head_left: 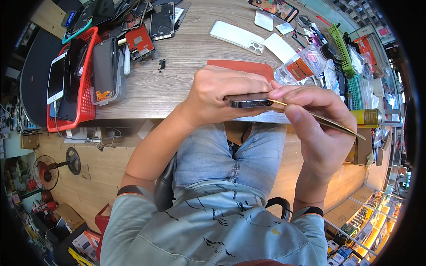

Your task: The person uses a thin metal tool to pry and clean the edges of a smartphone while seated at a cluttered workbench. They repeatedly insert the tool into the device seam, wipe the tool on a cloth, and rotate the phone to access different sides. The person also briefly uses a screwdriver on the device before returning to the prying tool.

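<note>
My left hand [217, 91] is wrapped round a dark smartphone [250, 104], held edge-on just above the front edge of the table. In my right hand [326, 122], a thin flat gold-edged panel [339, 124] is pinched between thumb and fingers. The panel's narrow end meets the phone's right end, where my right fingertips also touch. Whether the two are joined cannot be told. A red-orange mat [244, 67] lies on the table behind my left hand.
At the left stand a red basket [84, 99] of phones and a clear plastic tub [117, 84]. A white phone case [235, 36] lies at the back. A clear bottle [306, 64] and a green basket [341, 48] stand right, with a yellow can [368, 117] nearer.
</note>
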`<action>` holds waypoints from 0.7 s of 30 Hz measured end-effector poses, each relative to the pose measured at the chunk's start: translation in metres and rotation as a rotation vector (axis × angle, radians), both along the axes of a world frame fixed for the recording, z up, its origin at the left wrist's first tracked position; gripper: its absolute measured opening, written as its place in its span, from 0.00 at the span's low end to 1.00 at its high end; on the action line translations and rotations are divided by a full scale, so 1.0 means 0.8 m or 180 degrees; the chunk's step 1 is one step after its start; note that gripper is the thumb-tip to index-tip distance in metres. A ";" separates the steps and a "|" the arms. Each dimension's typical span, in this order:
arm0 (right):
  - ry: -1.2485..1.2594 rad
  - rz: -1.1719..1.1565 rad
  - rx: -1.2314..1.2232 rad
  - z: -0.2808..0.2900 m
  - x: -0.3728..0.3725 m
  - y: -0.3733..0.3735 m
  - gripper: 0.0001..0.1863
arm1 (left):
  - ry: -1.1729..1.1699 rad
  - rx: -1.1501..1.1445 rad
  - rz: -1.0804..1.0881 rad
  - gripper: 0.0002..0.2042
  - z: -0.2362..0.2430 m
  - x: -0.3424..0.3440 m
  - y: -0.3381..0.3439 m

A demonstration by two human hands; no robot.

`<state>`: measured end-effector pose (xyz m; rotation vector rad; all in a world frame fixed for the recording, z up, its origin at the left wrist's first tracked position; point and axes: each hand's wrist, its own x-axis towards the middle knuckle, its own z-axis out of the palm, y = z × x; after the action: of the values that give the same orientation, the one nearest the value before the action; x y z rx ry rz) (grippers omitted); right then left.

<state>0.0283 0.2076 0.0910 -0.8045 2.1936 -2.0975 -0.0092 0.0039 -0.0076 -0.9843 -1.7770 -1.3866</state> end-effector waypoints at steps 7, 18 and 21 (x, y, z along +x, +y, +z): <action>0.0284 0.0147 0.0009 -0.006 -0.004 -0.001 0.06 | -0.0043 -0.0050 -0.0065 0.17 0.001 0.000 -0.004; -0.0040 -0.0103 -0.0013 0.001 0.005 -0.003 0.07 | -0.0003 0.0031 0.0042 0.17 -0.003 0.000 0.001; 0.0248 0.0068 0.0051 -0.004 -0.001 -0.001 0.06 | -0.0030 -0.0044 0.0020 0.17 0.001 0.000 -0.002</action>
<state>0.0274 0.2070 0.0876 -0.9195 2.2259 -2.0704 -0.0089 0.0021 -0.0069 -0.9802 -1.7973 -1.3787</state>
